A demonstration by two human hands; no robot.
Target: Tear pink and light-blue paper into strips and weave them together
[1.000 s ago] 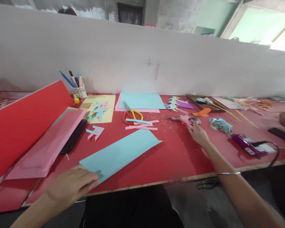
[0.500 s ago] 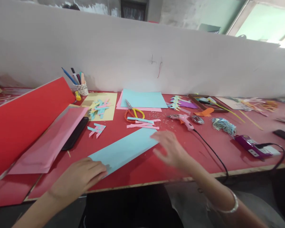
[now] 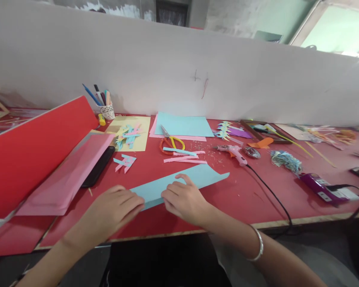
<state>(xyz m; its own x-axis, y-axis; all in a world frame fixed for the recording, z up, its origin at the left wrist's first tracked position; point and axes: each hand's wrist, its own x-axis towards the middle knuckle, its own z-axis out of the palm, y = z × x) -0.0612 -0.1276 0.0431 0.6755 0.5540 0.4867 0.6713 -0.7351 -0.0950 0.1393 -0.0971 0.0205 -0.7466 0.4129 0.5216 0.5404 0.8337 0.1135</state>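
A light blue sheet of paper (image 3: pixel 203 175) lies slantwise before me, its near edge folded up in a narrow strip and its right corner curling off the table. My left hand (image 3: pixel 119 205) is closed on the sheet's left end. Near the middle of the folded edge, my right hand (image 3: pixel 182 199) pinches the paper, the index finger bent above it. Just beyond the sheet are pink and blue paper strips (image 3: pixel 185 158) and scissors (image 3: pixel 172 144) with red and yellow handles. Woven pink and blue paper pieces (image 3: pixel 125 162) rest to the left.
A pink glue gun (image 3: pixel 235 152) with a black cord lies at right, near a purple power strip (image 3: pixel 321 189). Pink sheets (image 3: pixel 68 175) overlap a black phone (image 3: pixel 100 169) at left, beside a red board (image 3: pixel 42 151). A pen cup (image 3: pixel 107 111) stands by the white partition (image 3: pixel 137 63).
My right hand has come left from the sheet's right end to its near edge and closed on it. The sheet has shifted right, and its right corner now curls up.
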